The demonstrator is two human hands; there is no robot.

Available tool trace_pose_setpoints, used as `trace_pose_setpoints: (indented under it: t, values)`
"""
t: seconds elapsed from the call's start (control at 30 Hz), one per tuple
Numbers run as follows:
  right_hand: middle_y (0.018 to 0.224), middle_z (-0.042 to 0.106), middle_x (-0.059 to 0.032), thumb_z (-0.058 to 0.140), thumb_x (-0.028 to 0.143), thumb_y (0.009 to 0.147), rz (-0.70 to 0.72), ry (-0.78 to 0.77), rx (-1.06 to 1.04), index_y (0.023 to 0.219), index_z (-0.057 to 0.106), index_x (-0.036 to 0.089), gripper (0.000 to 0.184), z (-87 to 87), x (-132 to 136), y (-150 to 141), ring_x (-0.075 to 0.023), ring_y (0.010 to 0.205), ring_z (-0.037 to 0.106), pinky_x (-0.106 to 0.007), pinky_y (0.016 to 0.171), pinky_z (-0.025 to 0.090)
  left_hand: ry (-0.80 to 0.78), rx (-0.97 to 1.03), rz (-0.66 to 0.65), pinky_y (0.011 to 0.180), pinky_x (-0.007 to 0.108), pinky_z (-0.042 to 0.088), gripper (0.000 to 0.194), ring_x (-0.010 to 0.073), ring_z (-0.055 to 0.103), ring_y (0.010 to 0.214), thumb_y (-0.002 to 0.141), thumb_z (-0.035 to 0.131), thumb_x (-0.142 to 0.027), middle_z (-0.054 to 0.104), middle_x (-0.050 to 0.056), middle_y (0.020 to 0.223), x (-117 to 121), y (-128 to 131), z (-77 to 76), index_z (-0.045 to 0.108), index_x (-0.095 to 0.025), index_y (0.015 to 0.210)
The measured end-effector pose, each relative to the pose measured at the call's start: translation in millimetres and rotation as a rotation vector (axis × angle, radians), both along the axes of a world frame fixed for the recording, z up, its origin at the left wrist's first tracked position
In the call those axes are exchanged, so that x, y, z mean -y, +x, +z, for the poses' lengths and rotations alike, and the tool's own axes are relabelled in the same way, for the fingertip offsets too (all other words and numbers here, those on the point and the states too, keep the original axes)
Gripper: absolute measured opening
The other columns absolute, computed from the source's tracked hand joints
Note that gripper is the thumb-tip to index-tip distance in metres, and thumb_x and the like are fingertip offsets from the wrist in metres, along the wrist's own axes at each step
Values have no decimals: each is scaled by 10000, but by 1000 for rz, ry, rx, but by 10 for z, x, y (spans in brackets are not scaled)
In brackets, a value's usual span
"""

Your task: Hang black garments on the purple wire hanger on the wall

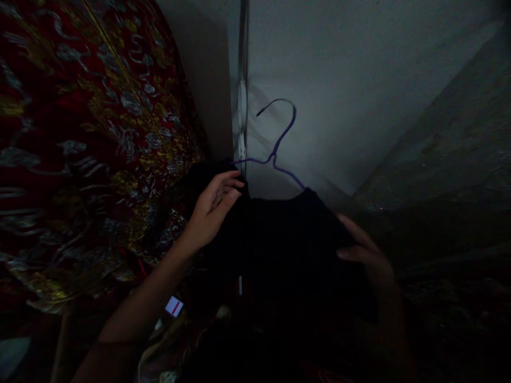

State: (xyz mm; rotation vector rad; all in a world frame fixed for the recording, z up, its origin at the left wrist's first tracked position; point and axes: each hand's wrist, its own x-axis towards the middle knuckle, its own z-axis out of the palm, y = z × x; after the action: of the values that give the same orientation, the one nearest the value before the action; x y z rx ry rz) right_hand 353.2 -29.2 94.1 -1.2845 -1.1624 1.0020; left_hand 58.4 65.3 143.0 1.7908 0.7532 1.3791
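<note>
A black garment (295,244) hangs on a thin purple wire hanger (279,146), whose hook points up against the wall. My right hand (367,252) grips the garment's right side, with the thumb on the front and the fingers partly behind the cloth. Over the garment's left shoulder, just below the hanger's arm, is my left hand (217,202). Its fingers are loosely bent, with a gap to the thumb and no cloth visible between them. Darkness hides most of the garment's lower part and its details.
Red clothing with gold and silver embroidery (120,122) fills the left side. Behind the hanger is a pale wall (359,80), with cords (242,69) running down it. A small white tag with a red mark (174,306) shows below my left forearm, among dim clutter.
</note>
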Motion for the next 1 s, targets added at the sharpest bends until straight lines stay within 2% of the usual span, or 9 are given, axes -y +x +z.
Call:
trace_pose_setpoints:
  t: [0.13,0.2,0.27,0.4,0.5,0.57,0.63,0.8,1.0]
  values:
    - [1163,730,-81,792,385,734,621,17,316,1137,721,222,440,-101,215,-363,-276,1075,674,-364,898,550,-637,282,-368,878,367,527,484,193,682,946,886,679,-427,611,140,1338,398,189,-160,522,-228,1298]
    - [1112,740,-78,737,416,817,943,-38,342,1159,707,204,403,-131,211,-523,-235,1014,691,-340,881,549,-846,195,-443,677,293,510,530,109,614,667,871,700,-411,684,126,1163,518,160,-309,499,-208,1317]
    - [1062,746,-77,674,432,883,1039,-107,297,1177,687,187,383,-190,148,-573,-207,955,703,-321,850,549,-847,-59,-436,539,238,414,481,67,466,509,888,671,-435,707,57,921,576,37,-436,535,-192,1280]
    - [1000,739,-71,625,465,915,509,14,204,1027,702,192,304,-390,-86,-429,-202,964,686,-318,877,527,-364,-553,-81,672,266,449,368,137,589,678,974,501,-438,698,44,774,534,-321,-392,660,-173,775]
    - [889,725,-54,710,474,826,43,165,89,888,692,201,281,-492,-226,-354,-204,878,675,-303,813,530,-69,-599,230,734,277,455,414,173,646,808,976,480,-396,724,48,817,334,-491,-98,625,-182,653]
    - [758,692,-31,710,459,819,-64,196,8,825,675,202,260,-497,-247,-383,-182,747,652,-281,712,522,50,-516,367,673,266,445,381,166,640,747,960,504,-391,718,44,768,94,-518,123,623,-185,662]
    - [669,650,-13,670,451,852,-49,202,-26,800,664,203,253,-483,-222,-467,-161,657,618,-265,641,499,77,-396,379,570,248,401,304,138,586,600,939,533,-390,700,32,692,-204,-483,315,620,-188,728]
    - [647,626,-15,631,520,857,205,74,22,815,665,199,326,-647,-163,-776,-164,641,605,-269,621,484,-77,-361,65,431,225,227,238,58,370,386,903,579,-366,719,46,673,-783,-202,650,597,-172,767]
    - [685,640,-29,532,593,902,419,-142,127,835,657,169,447,-1226,-243,-1121,-163,662,612,-264,637,448,-89,-560,-150,433,208,267,248,62,415,402,916,560,-299,705,42,619,-807,51,626,654,-136,754]
